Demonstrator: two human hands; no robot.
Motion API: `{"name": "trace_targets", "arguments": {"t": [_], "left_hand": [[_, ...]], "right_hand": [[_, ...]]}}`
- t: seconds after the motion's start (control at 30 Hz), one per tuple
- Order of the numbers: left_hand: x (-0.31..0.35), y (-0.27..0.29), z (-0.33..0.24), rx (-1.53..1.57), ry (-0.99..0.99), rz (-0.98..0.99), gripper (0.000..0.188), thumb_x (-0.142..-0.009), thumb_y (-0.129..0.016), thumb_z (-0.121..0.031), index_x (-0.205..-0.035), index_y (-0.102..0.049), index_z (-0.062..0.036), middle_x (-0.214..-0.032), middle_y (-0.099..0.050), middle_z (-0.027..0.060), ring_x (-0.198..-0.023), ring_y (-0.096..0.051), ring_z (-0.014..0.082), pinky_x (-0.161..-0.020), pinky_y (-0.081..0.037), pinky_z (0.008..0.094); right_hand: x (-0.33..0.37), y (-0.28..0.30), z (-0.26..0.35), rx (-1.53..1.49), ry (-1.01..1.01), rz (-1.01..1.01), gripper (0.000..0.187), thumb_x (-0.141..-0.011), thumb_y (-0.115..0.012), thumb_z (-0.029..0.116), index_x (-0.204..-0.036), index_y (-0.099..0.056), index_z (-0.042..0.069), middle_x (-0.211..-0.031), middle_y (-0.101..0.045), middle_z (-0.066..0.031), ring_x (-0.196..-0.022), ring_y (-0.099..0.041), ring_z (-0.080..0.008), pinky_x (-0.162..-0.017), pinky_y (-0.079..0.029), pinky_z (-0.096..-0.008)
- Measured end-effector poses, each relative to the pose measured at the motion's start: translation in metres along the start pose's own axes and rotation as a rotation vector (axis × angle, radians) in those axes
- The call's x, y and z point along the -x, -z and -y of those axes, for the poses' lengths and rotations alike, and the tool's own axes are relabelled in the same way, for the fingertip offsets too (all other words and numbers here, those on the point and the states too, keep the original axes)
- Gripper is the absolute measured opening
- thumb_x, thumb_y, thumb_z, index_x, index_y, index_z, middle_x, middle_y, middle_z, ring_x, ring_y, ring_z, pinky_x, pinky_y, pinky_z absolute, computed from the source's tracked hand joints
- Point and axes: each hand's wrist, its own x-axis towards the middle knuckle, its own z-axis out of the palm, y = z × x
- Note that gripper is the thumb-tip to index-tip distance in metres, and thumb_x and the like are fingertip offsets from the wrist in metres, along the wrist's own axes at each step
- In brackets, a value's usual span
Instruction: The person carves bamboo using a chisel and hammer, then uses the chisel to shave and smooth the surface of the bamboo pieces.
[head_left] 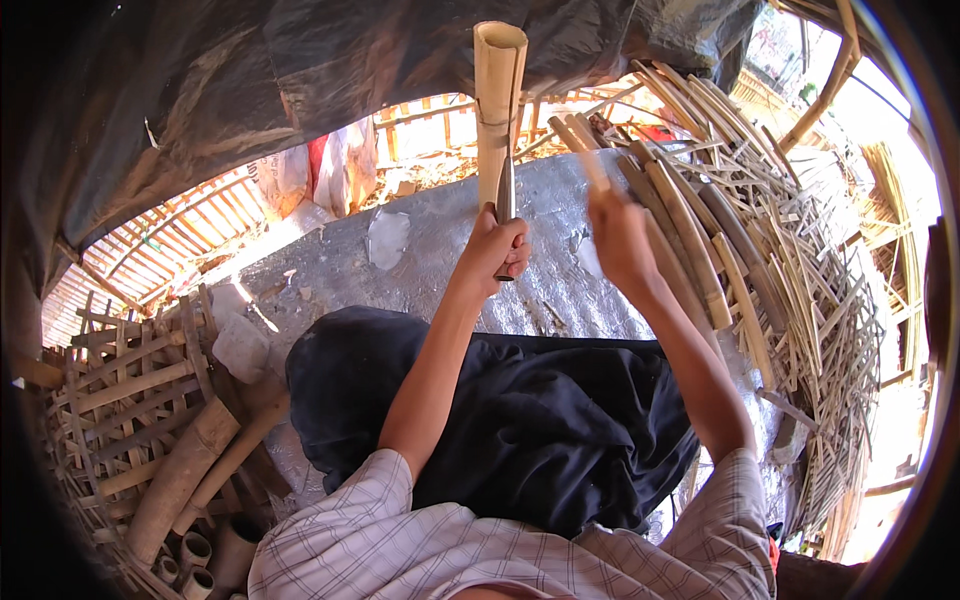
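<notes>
Above the black cloth (540,420) across the seated person's lap, a bamboo culm (497,85) stands nearly upright, its open end up and away from the person. The left hand (495,248) has its fingers wrapped about the culm's lower end, with a narrow, dark blade-like strip (507,190) running along it; from where I stand I cannot tell which of the two takes most of the squeeze. Blurred, the right hand (620,238) seems clenched around a pale stick (592,168), well apart from the left.

I'd judge the culm light for its length, hollow and stiff, smooth enough to turn in a dry palm — and apt to split along the grain. Best hold it low, around the full wall, keeping fingers off the rim and any sharp edge.
</notes>
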Motion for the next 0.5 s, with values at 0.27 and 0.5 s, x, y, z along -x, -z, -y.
{"name": "trace_targets", "arguments": {"t": [0.27, 0.5], "left_hand": [[-0.005, 0.001, 0.001, 0.047, -0.002, 0.014, 0.026, -0.087, -0.058, 0.002, -0.099, -0.038, -0.0097, -0.064, -0.042, -0.0003, -0.040, -0.039, 0.0060, -0.032, -0.029, 0.0267], [-0.004, 0.010, -0.003, 0.041, 0.012, 0.052, 0.023, -0.088, -0.057, 0.003, -0.098, -0.039, -0.0088, -0.066, -0.044, -0.0016, -0.041, -0.039, 0.0044, -0.032, -0.029, 0.0246]], "right_hand": [[-0.010, 0.011, -0.007, 0.023, 0.095, -0.052, 0.020, -0.103, -0.059, 0.015, -0.101, -0.053, -0.004, -0.071, -0.062, -0.0298, -0.071, -0.063, -0.0525, -0.063, -0.045, -0.0589], [0.017, -0.032, -0.050, 0.193, 0.107, 0.258, 0.024, -0.102, -0.060, 0.020, -0.098, -0.060, -0.004, -0.079, -0.066, -0.0297, -0.075, -0.066, -0.0493, -0.067, -0.049, -0.0586]]}}
